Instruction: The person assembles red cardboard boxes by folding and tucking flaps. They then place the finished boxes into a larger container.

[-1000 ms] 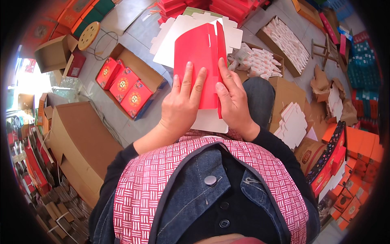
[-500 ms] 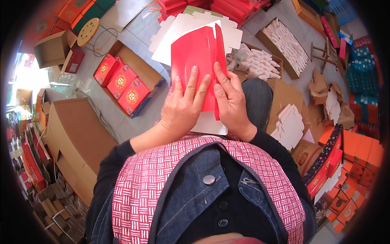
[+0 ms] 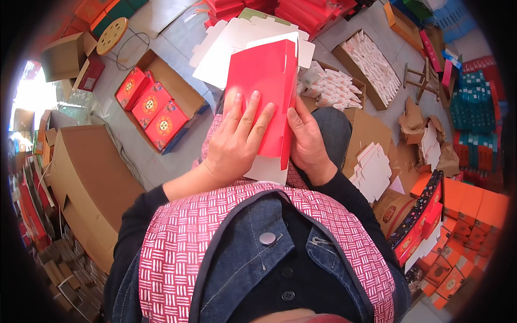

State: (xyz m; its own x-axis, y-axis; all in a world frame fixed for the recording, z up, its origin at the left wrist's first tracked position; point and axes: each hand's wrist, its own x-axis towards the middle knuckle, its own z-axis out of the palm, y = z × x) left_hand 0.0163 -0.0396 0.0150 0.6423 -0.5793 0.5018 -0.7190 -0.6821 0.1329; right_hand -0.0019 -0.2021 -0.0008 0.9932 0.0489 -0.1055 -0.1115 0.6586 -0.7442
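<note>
A red folded cardboard box (image 3: 262,72) rests over my lap, tilted a little, with its white inner side showing along the far edge. My left hand (image 3: 231,141) lies flat on its red top face, fingers spread. At the right side wall of the box is my right hand (image 3: 309,141), its thumb along the wall and its other fingers partly hidden behind it. White cardboard (image 3: 272,170) sticks out from under the near end. Beyond the far end lie flat white die-cut blanks (image 3: 215,62) with notched edges.
An open carton (image 3: 188,89) with red patterned boxes stands at the left front. White wrapped packets (image 3: 336,86) fill a carton to the right, and a long tray (image 3: 371,70) holds more. Large brown cartons (image 3: 97,172) stand at left; orange boxes (image 3: 474,204) are stacked at right.
The red side flap that stood up along the right edge now sits folded down against the box. My right hand has moved slightly down, and my left hand has slid left and nearer.
</note>
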